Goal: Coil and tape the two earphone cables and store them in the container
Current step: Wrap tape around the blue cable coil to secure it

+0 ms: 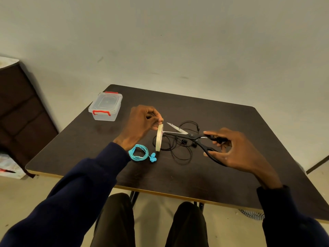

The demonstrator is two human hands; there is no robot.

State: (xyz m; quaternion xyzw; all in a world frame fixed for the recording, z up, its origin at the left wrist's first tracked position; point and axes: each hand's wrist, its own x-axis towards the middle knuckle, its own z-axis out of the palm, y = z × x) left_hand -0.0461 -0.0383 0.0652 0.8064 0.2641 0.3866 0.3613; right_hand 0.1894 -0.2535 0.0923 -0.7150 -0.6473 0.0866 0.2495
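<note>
Pale plaster wall backs a dark brown square table (pixel 231 125). At its far left corner sits a clear plastic container (pixel 105 106) with red clasps, lid on. Black-handled scissors (pixel 191 135) are gripped in the right hand (pixel 238 148), fingers curled round the handles, the 2 blades apart beside a cream tape roll (pixel 159 138) standing on edge. The left hand (pixel 140 122) pinches the roll's top. Loose black earphone cable (pixel 179 152) sprawls beneath; the coiled turquoise earphone cable (pixel 139 152) lies just left.

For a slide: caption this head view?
Left hand holds the tape roll upright, right hand holds open scissors at it; blue earphones coiled, black earphones loose.
</note>
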